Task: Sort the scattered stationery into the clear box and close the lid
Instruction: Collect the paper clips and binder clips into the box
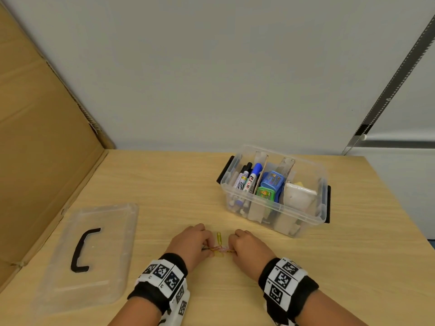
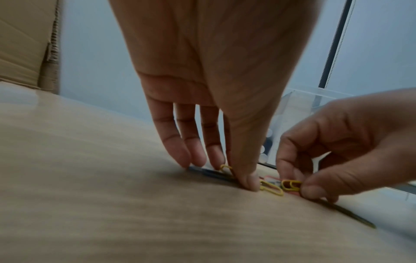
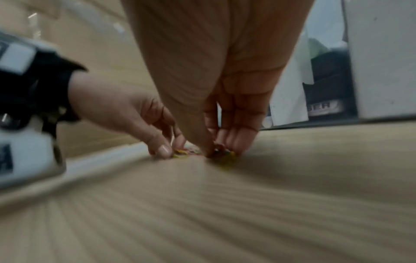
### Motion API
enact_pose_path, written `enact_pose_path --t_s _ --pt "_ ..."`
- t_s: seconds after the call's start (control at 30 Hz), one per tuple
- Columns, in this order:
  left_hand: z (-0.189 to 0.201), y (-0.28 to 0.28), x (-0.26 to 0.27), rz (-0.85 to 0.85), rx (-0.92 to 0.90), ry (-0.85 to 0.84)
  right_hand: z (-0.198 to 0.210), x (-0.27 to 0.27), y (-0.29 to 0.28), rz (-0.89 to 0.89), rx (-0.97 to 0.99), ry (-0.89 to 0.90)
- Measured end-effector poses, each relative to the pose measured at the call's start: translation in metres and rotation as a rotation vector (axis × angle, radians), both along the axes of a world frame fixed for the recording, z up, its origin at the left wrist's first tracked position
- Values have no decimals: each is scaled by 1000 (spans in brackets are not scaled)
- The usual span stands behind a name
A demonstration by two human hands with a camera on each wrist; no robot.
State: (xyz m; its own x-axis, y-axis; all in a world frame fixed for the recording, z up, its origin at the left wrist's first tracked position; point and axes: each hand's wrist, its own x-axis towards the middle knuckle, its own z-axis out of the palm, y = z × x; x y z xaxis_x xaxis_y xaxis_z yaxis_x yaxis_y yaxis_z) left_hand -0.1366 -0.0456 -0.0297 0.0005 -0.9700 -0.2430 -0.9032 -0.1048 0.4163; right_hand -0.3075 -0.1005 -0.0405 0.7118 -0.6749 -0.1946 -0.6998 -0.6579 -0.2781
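A small heap of coloured paper clips [image 1: 219,249] lies on the wooden table [image 1: 235,290] between my two hands. One yellow clip [image 1: 219,236] lies just beyond the heap. My left hand [image 1: 207,248] has its fingertips and thumb down on the table, closing on a yellow and a blue clip [image 2: 216,173]. My right hand [image 1: 231,250] has curled fingers and pinches a yellow clip [image 2: 291,185] between thumb and forefinger. The right wrist view is blurred and shows both hands [image 3: 218,151] at the clips. The clear box [image 1: 266,204] stands open at the right rear, an arm's reach away.
The box holds markers [image 1: 247,177], a blue and a green sharpener [image 1: 270,184] and a white pouch [image 1: 297,196] in separate compartments. Its clear lid [image 1: 98,274] with a black handle [image 1: 81,250] lies flat at the left. A cardboard sheet [image 1: 35,137] leans along the left edge.
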Motion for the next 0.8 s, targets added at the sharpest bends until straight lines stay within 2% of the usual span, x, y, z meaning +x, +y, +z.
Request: enact_pose_path --t_s 0.13,0.3,0.47,0.6,0.67,0.73,0.8 --pt "3 -6 -2 -35 60 -36 4 6 -4 -99 140 48" --pt "4 -10 -4 -44 113 -35 5 10 -4 -115 175 107" --pt "7 -13 -11 -73 166 -110 9 6 -1 -159 227 12" --pt "1 -12 -14 -74 161 -158 4 -10 -8 -348 529 -246" --pt "0 -9 -12 -62 130 -145 6 -20 -9 -466 813 -485" --pt "-1 -5 -4 -17 77 -43 12 -29 -7 -620 1116 -743" --pt "-1 -1 8 59 21 173 17 -38 -8 -703 1247 -851"
